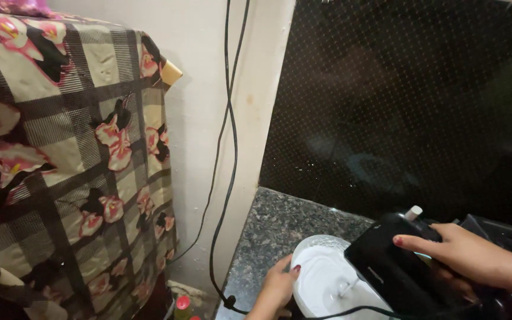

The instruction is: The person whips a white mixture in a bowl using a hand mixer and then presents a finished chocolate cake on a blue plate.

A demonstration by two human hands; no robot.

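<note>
A speckled grey stone counter [274,228] sits in a corner under a dark mesh window screen [410,101], with a pale wall at nine o'clock and a checked floral cloth [66,160] draped over something tall beside it. Black cables [227,148] hang down the wall.

At six o'clock on the counter stands a white bowl [321,278] holding a smooth white mixture. The left hand [280,287] clasps its rim at the nine o'clock side, fingers curled over the edge. The right hand [466,252] is wrapped over the top of a black electric hand mixer [395,266], whose metal beater [346,289] dips into the mixture.

The mixer looks rigid, smooth-shelled and fairly heavy, best held by its top handle. The bowl seems light and liable to slide on polished stone, so a rim grip suits it; whether it is plastic or ceramic is hard to tell.
</note>
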